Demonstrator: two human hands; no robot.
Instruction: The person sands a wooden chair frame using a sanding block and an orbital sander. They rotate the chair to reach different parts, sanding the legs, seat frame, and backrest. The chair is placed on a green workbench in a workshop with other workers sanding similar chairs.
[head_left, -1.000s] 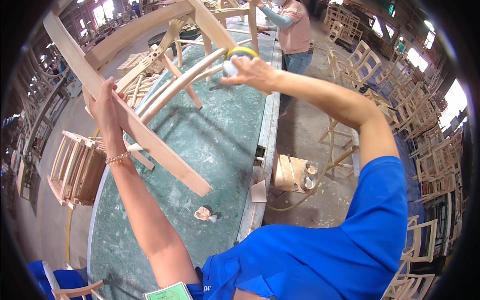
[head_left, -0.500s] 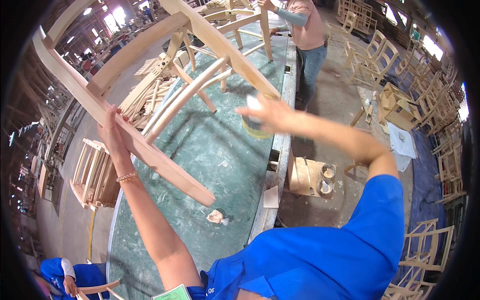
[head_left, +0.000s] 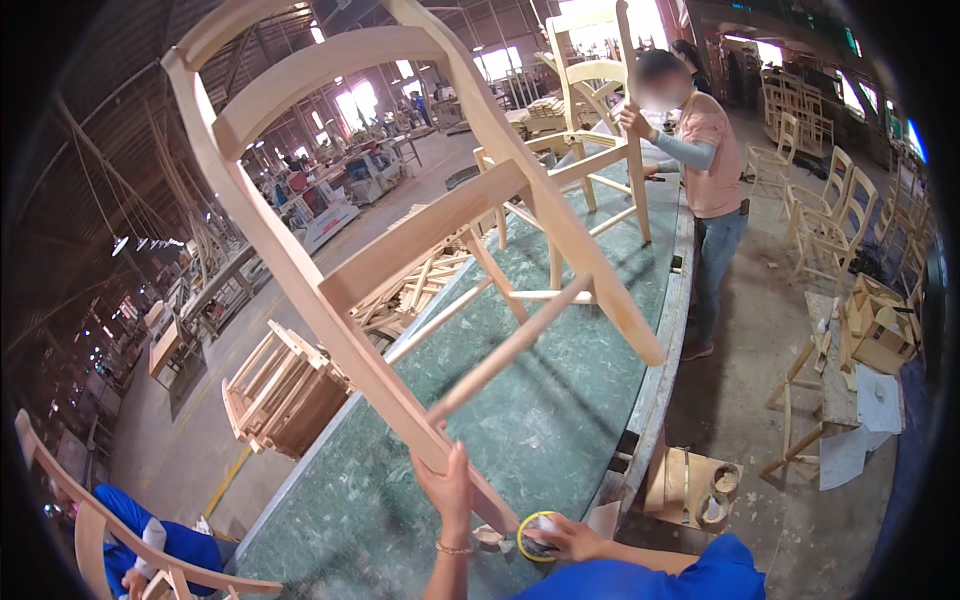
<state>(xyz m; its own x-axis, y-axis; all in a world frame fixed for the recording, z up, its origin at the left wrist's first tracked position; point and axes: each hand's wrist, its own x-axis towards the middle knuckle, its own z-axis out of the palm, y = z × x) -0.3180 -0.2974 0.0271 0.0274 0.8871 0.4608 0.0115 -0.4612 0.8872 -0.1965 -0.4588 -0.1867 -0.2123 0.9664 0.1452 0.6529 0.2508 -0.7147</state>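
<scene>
A bare wooden chair [head_left: 340, 290] stands tilted on the green-topped table in front of me, its back rails rising at the upper left. My left hand [head_left: 445, 485] is closed around the lower part of its near post, just below a round rung. My right hand [head_left: 568, 540] is at the foot of that post, with its fingers on a round, yellow-rimmed container [head_left: 524, 530] that has something whitish at its mouth. Part of the container is hidden by the fingers. A crumpled pale scrap [head_left: 487, 538] lies on the table beside the post's end.
Across the table [head_left: 370, 490], a person [head_left: 710, 170] handles another wooden chair [head_left: 600, 130]. Stacked wooden frames [head_left: 285, 390] stand on the floor to the left. A blue-clad person [head_left: 165, 540] is at lower left. To the right are a box [head_left: 690, 485] and a bench [head_left: 835, 370].
My view has tilted up, showing more of the hall. My right hand and the yellow-rimmed container have come nearer, to the post's foot. My left hand still grips the post.
</scene>
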